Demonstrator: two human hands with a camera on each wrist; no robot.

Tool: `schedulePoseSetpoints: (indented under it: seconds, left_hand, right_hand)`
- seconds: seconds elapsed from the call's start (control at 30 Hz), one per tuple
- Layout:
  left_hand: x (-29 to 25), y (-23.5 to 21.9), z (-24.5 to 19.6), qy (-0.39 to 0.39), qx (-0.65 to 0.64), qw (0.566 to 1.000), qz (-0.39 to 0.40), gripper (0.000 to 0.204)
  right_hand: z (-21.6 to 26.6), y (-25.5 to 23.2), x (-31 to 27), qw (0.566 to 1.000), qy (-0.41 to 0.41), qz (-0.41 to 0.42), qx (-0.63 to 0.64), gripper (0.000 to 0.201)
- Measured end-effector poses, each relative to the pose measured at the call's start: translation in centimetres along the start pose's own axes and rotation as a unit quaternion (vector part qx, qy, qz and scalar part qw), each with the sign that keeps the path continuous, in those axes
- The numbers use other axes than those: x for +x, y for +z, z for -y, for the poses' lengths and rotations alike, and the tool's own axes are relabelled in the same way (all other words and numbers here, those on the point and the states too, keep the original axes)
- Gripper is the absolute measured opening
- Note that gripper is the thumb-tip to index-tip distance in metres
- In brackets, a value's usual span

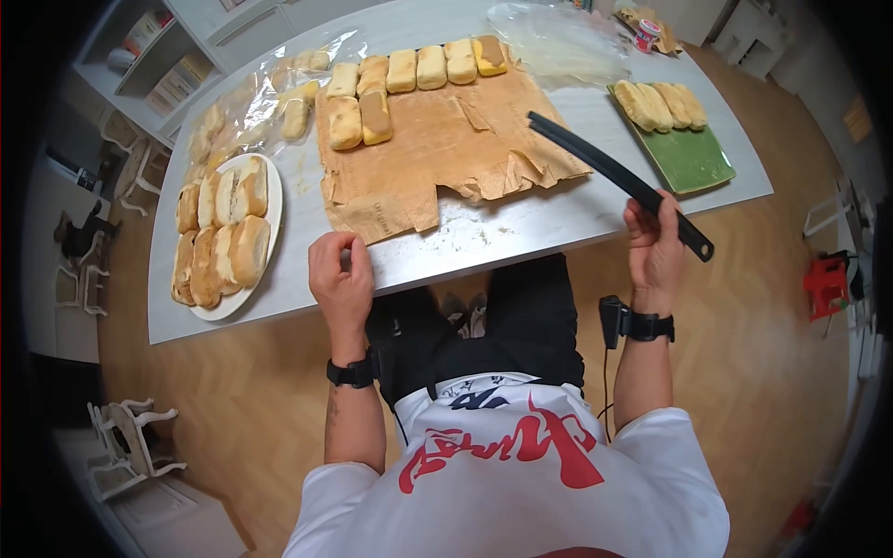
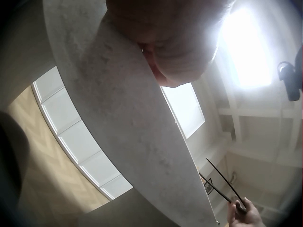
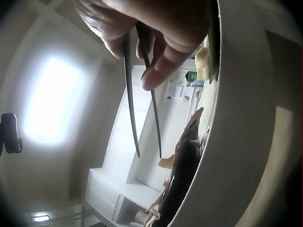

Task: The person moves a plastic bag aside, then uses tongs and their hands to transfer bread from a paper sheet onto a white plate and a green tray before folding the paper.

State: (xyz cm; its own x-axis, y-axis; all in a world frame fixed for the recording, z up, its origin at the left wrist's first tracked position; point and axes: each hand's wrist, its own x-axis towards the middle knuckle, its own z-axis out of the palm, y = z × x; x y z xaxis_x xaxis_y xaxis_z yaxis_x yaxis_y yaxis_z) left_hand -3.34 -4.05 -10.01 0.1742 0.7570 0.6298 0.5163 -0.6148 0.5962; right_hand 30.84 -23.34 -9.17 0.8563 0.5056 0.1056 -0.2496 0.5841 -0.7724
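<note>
My right hand (image 1: 658, 246) grips a pair of black tongs (image 1: 600, 165) near their back end, above the table's front edge. The tongs point up and left over a torn brown paper sheet (image 1: 428, 149); in the right wrist view the two arms of the tongs (image 3: 129, 109) stand apart with nothing between the tips. My left hand (image 1: 341, 279) rests at the front edge, loosely curled and holding nothing. Bread rolls (image 1: 432, 68) stand in a row along the paper's back, one end roll topped with brown spread. Two more rolls (image 1: 345, 123) lie at its left.
At the left, a white oval plate (image 1: 273, 200) holds several split rolls. A green rectangular plate (image 1: 693, 160) at the right carries a few rolls. Clear plastic bags with bread (image 1: 251, 102), a plastic sheet (image 1: 558, 42) and a small red-and-white tub (image 1: 646, 36) lie towards the back.
</note>
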Motion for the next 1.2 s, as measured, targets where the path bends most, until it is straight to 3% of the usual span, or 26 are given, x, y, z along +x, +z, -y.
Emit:
schedulePoseSetpoints:
  seconds: [0.53,1.2]
  left_hand:
    - [0.5,0.4,0.9,0.085,0.027,0.993,-0.081,0.008]
    - [0.5,-0.4,0.4,0.068,0.01,0.998,-0.012,0.01]
  right_hand:
    - [-5.1,10.6,-4.6,0.992,0.085,0.087,0.022,0.027]
    - [-10.7,15.4,-4.5,0.992,0.106,0.065,-0.021,0.032]
